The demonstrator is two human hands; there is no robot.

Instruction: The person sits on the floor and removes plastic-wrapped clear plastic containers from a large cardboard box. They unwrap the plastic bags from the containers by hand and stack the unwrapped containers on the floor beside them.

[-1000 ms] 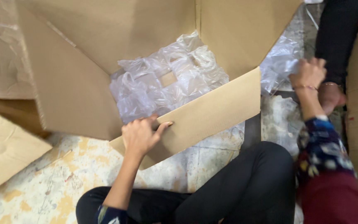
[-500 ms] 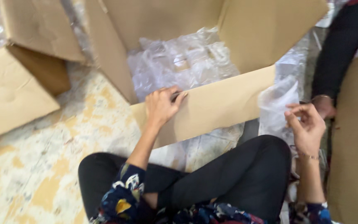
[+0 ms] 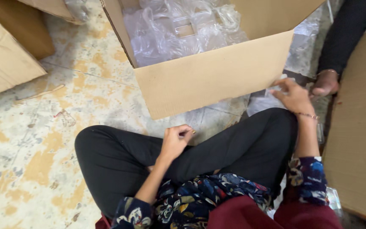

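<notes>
I sit cross-legged on the floor in black trousers, facing a large open cardboard box (image 3: 217, 80). Crumpled clear plastic bags (image 3: 178, 32) fill the box. My left hand (image 3: 176, 140) rests on my left knee with its fingers curled, and it holds nothing. My right hand (image 3: 295, 95) is out to the right, just past the lower right corner of the box's front flap. Its fingers are spread and its fingertips are at a clear plastic sheet (image 3: 261, 101) that lies on the floor there.
Another person's black-clad leg and bare foot (image 3: 325, 82) are at the right, next to my right hand. A flat cardboard panel (image 3: 356, 135) fills the right edge. More cardboard boxes (image 3: 9, 55) stand at the upper left on a worn, stained floor (image 3: 43, 140).
My left hand has let go of the box's front flap and dropped onto my knee. My right hand has moved down toward the plastic beside the box. The view has tilted down.
</notes>
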